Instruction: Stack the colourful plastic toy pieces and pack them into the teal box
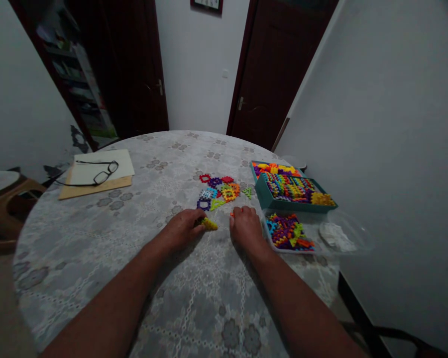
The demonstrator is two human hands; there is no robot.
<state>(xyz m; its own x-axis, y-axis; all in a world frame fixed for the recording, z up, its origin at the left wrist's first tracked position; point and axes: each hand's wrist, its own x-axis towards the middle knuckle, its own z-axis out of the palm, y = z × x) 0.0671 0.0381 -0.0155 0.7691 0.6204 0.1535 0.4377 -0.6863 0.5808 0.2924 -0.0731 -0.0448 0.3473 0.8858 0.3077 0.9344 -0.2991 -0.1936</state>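
My left hand [184, 226] rests on the round table [134, 278] with its fingers closed on a yellow toothed plastic piece [210, 224]. My right hand [246, 223] lies a little to the right, fingers curled over a small orange piece [232, 214] that barely shows. Just beyond both hands lies a flat cluster of joined coloured pieces [220, 191], red, purple, blue, yellow and green.
A teal box [263, 196] full of coloured pieces stands at the right, with a clear tray [354, 238] of more pieces in front of it. Glasses [100, 175] lie on papers [93, 186] at the back left. Two dark doors stand behind the table.
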